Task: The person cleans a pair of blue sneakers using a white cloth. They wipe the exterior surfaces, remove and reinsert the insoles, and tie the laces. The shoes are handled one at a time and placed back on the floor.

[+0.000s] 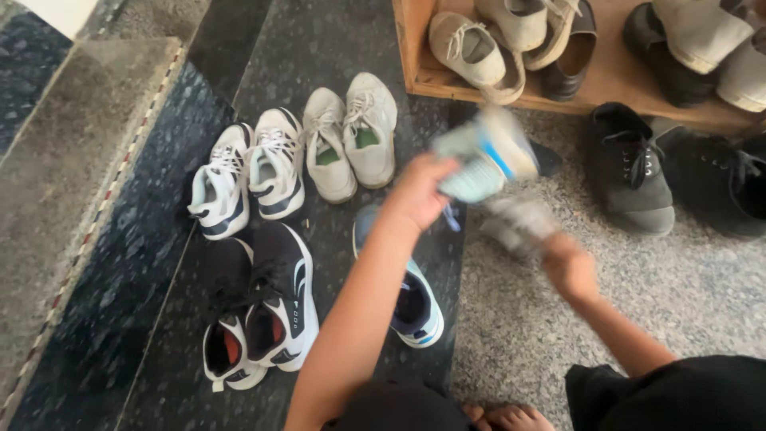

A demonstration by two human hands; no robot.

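My left hand (419,191) holds a light blue and white sneaker (483,156) up above the floor; the shoe is blurred by motion. Just below and to its right, my right hand (568,267) grips a blurred grey thing (519,223); whether it is a cloth or a brush I cannot tell. It is close under the raised shoe. A matching navy, white and light blue sneaker (416,310) lies on the dark floor under my left forearm, partly hidden by it.
On the dark stone strip stand a white and navy pair (247,172), a pale grey pair (351,136) and a black and white pair (263,315). Black lace-up shoes (630,168) sit at the right. A wooden shoe rack (415,48) holds beige and dark shoes. My bare toes (511,417) show below.
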